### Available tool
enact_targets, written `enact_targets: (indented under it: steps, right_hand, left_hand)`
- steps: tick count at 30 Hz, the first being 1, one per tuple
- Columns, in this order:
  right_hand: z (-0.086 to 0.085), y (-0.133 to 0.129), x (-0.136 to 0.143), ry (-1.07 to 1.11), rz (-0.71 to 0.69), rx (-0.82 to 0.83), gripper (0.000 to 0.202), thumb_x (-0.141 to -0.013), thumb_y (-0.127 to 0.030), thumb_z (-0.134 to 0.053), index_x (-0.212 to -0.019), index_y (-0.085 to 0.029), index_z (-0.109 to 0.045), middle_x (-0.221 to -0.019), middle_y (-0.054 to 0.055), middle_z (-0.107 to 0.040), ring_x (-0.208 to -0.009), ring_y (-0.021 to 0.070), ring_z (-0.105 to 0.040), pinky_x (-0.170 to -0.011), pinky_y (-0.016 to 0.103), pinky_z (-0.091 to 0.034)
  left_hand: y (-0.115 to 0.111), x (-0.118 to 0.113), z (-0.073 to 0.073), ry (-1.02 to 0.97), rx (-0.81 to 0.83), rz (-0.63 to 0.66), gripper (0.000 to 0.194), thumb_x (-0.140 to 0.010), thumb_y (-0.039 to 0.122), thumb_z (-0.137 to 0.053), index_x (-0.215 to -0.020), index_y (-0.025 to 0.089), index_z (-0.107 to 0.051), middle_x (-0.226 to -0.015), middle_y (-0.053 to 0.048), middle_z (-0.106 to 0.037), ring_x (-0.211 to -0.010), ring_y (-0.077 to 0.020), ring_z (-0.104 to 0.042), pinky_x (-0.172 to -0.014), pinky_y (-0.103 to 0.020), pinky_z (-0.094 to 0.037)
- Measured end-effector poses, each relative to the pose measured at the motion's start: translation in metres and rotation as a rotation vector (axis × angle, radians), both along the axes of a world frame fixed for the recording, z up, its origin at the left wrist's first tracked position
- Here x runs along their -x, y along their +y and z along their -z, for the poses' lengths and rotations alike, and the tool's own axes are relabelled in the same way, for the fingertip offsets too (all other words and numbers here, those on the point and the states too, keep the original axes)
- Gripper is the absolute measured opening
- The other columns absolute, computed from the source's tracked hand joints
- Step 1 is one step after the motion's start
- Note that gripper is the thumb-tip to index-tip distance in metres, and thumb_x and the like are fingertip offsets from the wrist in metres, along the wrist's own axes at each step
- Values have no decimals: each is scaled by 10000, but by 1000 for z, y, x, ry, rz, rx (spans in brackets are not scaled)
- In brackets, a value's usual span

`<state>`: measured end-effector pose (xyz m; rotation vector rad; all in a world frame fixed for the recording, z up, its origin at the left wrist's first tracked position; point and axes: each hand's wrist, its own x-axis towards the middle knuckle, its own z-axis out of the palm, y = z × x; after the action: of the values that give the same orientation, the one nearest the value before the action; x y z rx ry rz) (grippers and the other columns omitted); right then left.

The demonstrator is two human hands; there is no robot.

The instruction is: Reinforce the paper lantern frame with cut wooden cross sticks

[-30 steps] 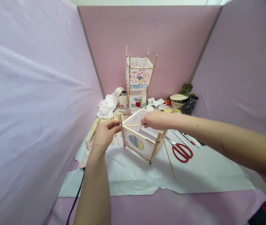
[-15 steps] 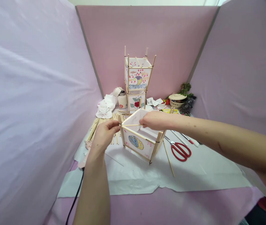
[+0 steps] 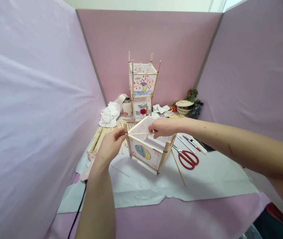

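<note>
A square lantern frame [image 3: 146, 162] of thin wooden sticks, with white paper sides and a blue-and-yellow round drawing, stands on the white sheet. My left hand [image 3: 113, 144] pinches its left corner post near the top. Over the frame's open top, my right hand [image 3: 160, 127] is closed on a thin wooden stick [image 3: 141, 133]. That stick's left end meets the corner at my left fingertips; its other end is hidden by my right hand. Behind stands a taller two-tier lantern [image 3: 144, 84] with a moon, flowers and a red rose drawn on it.
Red-handled scissors [image 3: 188, 160] and a loose stick [image 3: 178, 168] lie right of the frame, near several pens [image 3: 193, 142]. A stick pile [image 3: 101, 137], crumpled white paper [image 3: 110, 114] and a jar [image 3: 127, 107] sit left. A lidded bowl [image 3: 184, 107] is back right. A black cable [image 3: 78, 212] runs front left.
The whole view has shifted slightly, with the scene a little further left. Both hands keep their holds on the corner post and the stick; the right fingers have tilted slightly.
</note>
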<state>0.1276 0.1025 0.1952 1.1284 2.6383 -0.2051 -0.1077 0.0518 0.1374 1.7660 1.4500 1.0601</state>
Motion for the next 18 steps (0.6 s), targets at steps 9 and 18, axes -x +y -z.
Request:
enact_targets:
  steps: [9,18]
  right_hand:
    - [-50,-32,-62,587,209,-361,259,-900,-306,-480,-1072,-197,-640,-1017,72,-667,-869,196,-587,-774,302,-406]
    - [90,-41,-114,1276,594,-82,384,-850,-344,-503,-1193,-178,-551,-1190,111,-629,-1074,222,-590,-903,359,-468]
  left_hand:
    - [-63,-37,-54,74,-460,-359,220,-847,315,-530,-1041,273,-624,-1042,-9,-656,-910,-222,-615,-834,-340,-471]
    - [35,-137,-71,595,-67,438,161,-755,239,-561,-754,194,-717,-860,-88,-713,-848,-275,-637,-789,-350,-437]
